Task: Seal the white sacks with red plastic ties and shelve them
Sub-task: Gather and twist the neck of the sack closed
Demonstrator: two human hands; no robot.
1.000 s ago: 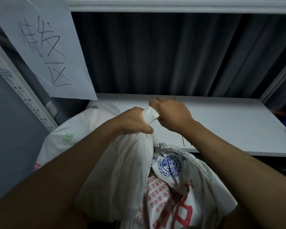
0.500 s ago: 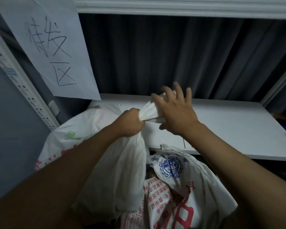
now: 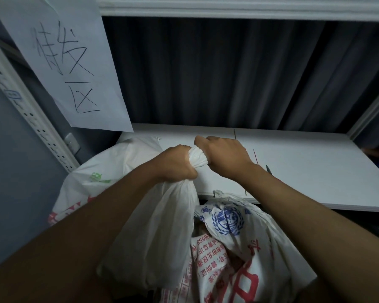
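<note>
A plain white sack hangs in front of the shelf with its mouth gathered into a twisted neck. My left hand grips that neck from the left. My right hand grips the top of the neck from the right, fingers curled round it. Thin red plastic ties lie on the white shelf board just behind my right hand. A second white sack with blue and red print sits open below, to the right. A third white sack rests on the shelf's left end.
A paper sign with handwritten characters hangs at the upper left. A perforated shelf upright runs down the left side. Dark curtain closes off the back of the shelf. A small dark-tipped object lies by the ties.
My right hand, spread open over the sack's neck half a second ago, has closed round it again. My left hand has kept its grip throughout.
</note>
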